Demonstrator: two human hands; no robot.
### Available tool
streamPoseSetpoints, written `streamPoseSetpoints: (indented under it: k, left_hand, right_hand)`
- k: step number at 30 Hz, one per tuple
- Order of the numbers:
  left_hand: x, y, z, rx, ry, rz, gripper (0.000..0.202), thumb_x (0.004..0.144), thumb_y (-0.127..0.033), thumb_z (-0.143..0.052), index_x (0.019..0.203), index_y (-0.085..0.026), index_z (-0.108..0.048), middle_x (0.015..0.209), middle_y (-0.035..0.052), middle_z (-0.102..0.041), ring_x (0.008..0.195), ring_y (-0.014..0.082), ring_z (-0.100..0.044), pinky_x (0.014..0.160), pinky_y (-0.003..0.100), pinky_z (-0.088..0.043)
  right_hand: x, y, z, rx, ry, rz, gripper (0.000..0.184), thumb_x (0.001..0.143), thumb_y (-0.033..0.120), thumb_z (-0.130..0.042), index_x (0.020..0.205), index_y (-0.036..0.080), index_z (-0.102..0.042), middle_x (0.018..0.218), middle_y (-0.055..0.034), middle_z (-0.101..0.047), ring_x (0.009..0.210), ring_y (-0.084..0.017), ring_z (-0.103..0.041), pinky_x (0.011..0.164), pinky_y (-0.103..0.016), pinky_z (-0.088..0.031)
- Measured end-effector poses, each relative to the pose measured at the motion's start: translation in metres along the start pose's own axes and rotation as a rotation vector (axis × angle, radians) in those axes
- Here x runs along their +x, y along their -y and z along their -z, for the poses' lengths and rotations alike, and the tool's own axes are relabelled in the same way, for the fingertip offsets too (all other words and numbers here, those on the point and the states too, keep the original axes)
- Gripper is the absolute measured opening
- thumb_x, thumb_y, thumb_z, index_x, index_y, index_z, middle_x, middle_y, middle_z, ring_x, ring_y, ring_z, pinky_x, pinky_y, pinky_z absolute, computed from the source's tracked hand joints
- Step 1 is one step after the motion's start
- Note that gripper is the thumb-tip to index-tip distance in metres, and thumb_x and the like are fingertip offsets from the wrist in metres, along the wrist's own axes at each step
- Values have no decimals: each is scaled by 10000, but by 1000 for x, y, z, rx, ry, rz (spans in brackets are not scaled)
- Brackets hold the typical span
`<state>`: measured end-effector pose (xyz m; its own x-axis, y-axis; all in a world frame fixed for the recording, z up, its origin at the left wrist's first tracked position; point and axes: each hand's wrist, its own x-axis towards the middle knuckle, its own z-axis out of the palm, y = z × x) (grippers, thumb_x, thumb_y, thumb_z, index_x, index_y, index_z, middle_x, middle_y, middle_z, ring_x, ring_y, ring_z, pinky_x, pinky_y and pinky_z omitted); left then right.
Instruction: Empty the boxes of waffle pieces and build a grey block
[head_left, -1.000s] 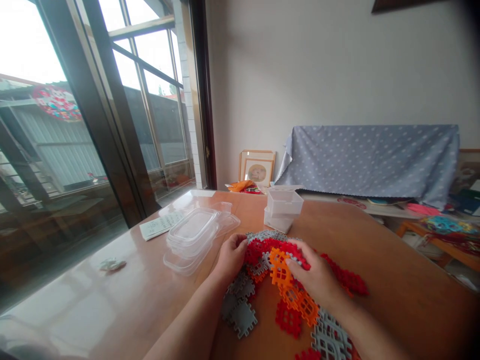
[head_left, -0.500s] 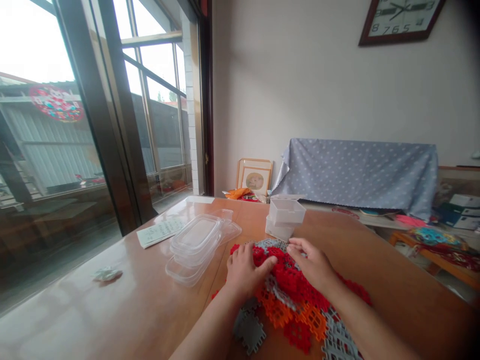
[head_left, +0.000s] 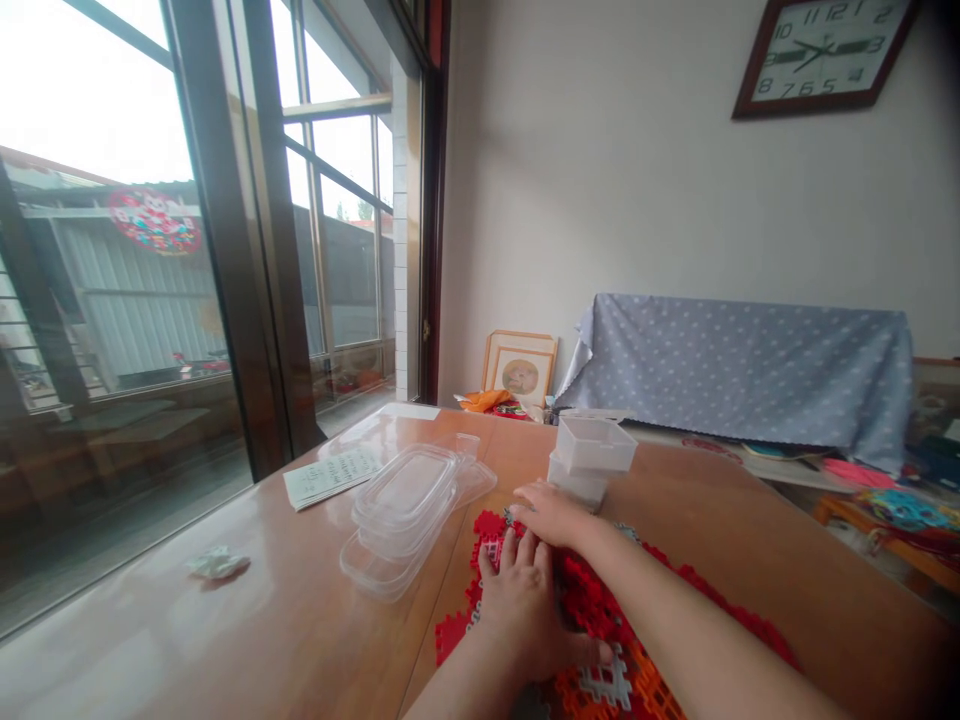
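Left hand (head_left: 521, 605): we see it palm down over the left part of the pieces (head_left: 592, 590), its fingers and thumb spread apart; the thumb tip is at a grey piece (head_left: 616, 690), though we cannot tell whether it touches.
Right hand (head_left: 559, 515): it lies over the far edge of the pieces, just beyond the left fingertips, its fingers pointing leftward; we cannot tell whether they close on anything.
Pieces: we find the pile on the desk (head_left: 300, 640), mostly red, under both hands and along the right forearm (head_left: 690, 630); orange pieces (head_left: 654, 685) show beside the left thumb, on its right.
Tubs (head_left: 596, 445): stacked just beyond the right hand.
Lids (head_left: 405, 495): clear, piled left of the hands, apart from them.
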<state>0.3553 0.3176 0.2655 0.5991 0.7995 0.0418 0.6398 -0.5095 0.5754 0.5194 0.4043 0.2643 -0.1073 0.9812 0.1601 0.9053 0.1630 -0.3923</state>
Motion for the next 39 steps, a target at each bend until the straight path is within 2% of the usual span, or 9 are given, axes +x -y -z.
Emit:
streamPoseSetpoints:
  k: [3,8,12,15,23,26,31,35,39]
  left_hand:
    - [-1,2,-1,81,18,12,1131,583,-644,-725,1582,-293,-326,1677,120,-233,1542,469,-85,1179,758,-6]
    - [0,9,-7,180,13,0,967,693,-566,-614,1567,-273,-322,1682,81,-231,1535,414,-170,1177,755,-85]
    - [2,8,-11,189,-9,11,983,639,-536,-667,1527,-236,-371,1630,128,-331,1481,417,-272,1173,743,-125]
    - [3,4,-12,167,-44,19,1021,576,-516,-732,1490,-207,-397,1563,170,-404,1421,413,-351,1173,711,-162]
    - [4,1,-14,100,-125,44,893,532,-421,-815,1326,-213,-464,1519,170,-404,1363,402,-404,1170,598,-221]
    - [4,2,-13,67,-166,15,694,598,-382,-775,1209,-210,-495,1437,157,-471,1332,378,-432,1159,560,-237]
    - [9,7,-7,17,-222,48,313,732,-272,-636,1008,-202,-505,1161,117,-581,1123,307,-546,1035,454,-374]
    - [15,13,-6,-116,-260,60,339,727,-168,-597,1046,-204,-488,1133,107,-589,1076,262,-565,959,363,-428]
    - [19,19,-7,-257,-357,31,437,740,-76,-516,1162,-180,-476,1217,126,-584,1170,233,-553,1008,321,-422]
  right_hand:
    - [12,-8,-6,13,56,-23,429,843,480,-661,1185,228,-717,1321,-103,-694,1298,-306,-569,1102,-411,-384]
    - [18,-22,-9,61,75,-94,289,774,395,-715,1016,243,-754,1076,-56,-779,1030,-245,-682,871,-290,-478]
    - [16,-29,-8,120,40,-135,215,738,322,-711,919,210,-741,867,-26,-768,815,-191,-671,701,-249,-457]
    - [11,-31,-5,188,-3,-132,176,727,272,-695,886,203,-723,795,-7,-743,735,-166,-646,649,-236,-442]
    - [-30,-29,27,312,-192,-105,151,762,303,-662,858,189,-687,758,-3,-706,719,-170,-626,667,-256,-457]
    - [-52,-25,42,320,-259,-97,162,785,341,-640,839,193,-682,739,5,-684,704,-171,-612,662,-266,-449]
    - [-86,-19,52,315,-345,-93,168,813,353,-622,849,203,-688,806,-2,-689,758,-180,-614,713,-281,-458]
    - [-113,-5,51,361,-365,-73,166,840,358,-627,867,207,-690,841,-5,-694,760,-178,-615,709,-282,-464]
    - [-132,13,56,530,-259,-54,257,879,448,-645,953,212,-714,907,-16,-722,853,-198,-637,789,-294,-480]
